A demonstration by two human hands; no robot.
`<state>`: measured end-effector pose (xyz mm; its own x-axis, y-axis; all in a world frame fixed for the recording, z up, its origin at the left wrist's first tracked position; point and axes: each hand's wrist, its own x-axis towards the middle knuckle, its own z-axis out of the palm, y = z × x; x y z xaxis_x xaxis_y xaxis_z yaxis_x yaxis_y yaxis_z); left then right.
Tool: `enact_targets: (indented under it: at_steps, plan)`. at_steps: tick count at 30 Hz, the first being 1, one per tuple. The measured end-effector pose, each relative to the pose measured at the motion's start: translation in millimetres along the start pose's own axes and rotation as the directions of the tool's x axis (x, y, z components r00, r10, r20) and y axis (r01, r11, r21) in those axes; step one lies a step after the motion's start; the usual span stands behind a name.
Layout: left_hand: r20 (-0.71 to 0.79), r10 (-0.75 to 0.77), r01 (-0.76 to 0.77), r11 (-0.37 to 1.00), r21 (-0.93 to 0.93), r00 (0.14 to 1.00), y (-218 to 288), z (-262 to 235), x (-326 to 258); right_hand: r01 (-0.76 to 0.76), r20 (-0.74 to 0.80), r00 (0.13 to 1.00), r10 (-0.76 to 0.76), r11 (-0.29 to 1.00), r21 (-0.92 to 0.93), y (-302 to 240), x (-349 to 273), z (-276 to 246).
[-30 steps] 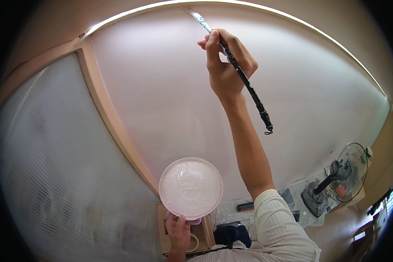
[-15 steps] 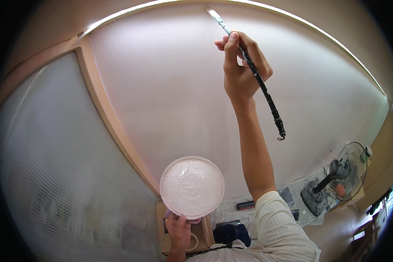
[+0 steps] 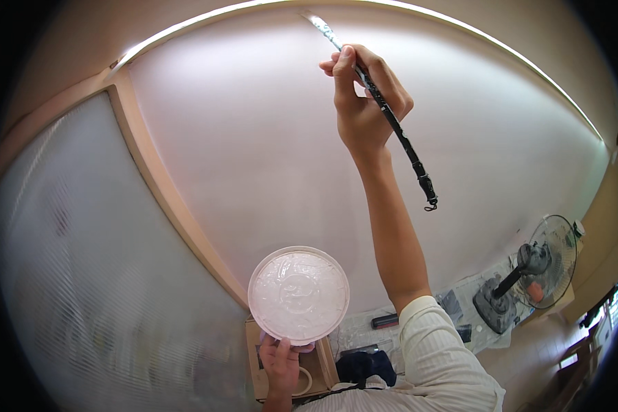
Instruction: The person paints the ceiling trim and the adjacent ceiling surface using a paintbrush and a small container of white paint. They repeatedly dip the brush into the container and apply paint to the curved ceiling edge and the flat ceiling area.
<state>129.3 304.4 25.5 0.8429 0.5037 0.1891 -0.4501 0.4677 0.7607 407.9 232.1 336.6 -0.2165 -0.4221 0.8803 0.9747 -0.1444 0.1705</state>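
Some brushwork remains, my feed suggests: right hand [image 3: 361, 120] pinches brush [image 3: 399, 132] below light strip [image 3: 185, 25], left hand [image 3: 280, 362] grips dish [image 3: 299, 295] lower.

We've got a long, thin brush [image 3: 406, 142] up top: blk handle w/ white paint specks, small loop at butt end, lt-blue & white smeared neck, pale bristles. We see it on a diag, bristles up & L, butt down & R; bristles are nr the top of the pale wall [image 3: 233, 137], tho contact we can't tell. Well below, we've a round, shallow, whitish lid [image 3: 299, 292] w/ raised rim & a ring at ctr, face twd us, coated w/ glossy, streaky white stuff.
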Motion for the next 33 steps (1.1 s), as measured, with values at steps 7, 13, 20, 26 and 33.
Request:
enact_targets:
  at_steps: [7, 13, 20, 26, 33]
  plan:
    - [0.021, -0.016, 0.016, 1.0, -0.011, 1.0, -1.2, -2.3, 1.6, -0.01, -0.05, 0.999, 0.008, 1.0, -0.02, 16.6, 5.5, -14.4]
    - [0.028, -0.005, 0.007, 0.998, -0.064, 1.0, -0.2, -2.3, 1.9, -0.014, -0.082, 0.997, 0.008, 0.997, -0.078, 22.5, 11.7, -29.2]
    - [0.039, -0.024, 0.027, 0.998, -0.053, 0.999, 3.2, -0.9, 3.6, -0.003, -0.126, 0.992, -0.013, 0.992, -0.127, 43.9, 23.1, -53.5]
    - [0.051, -0.037, 0.04, 0.998, -0.045, 0.998, 5.4, 0.8, 3.7, 0.001, -0.123, 0.992, -0.021, 0.987, -0.158, 51.3, 32.2, -67.8]
    - [0.041, -0.069, 0.07, 0.997, -0.023, 0.997, 7.6, 1.4, 3.6, -0.05, -0.16, 0.987, 0.027, 0.989, -0.138, 58.4, 35.4, -78.5]
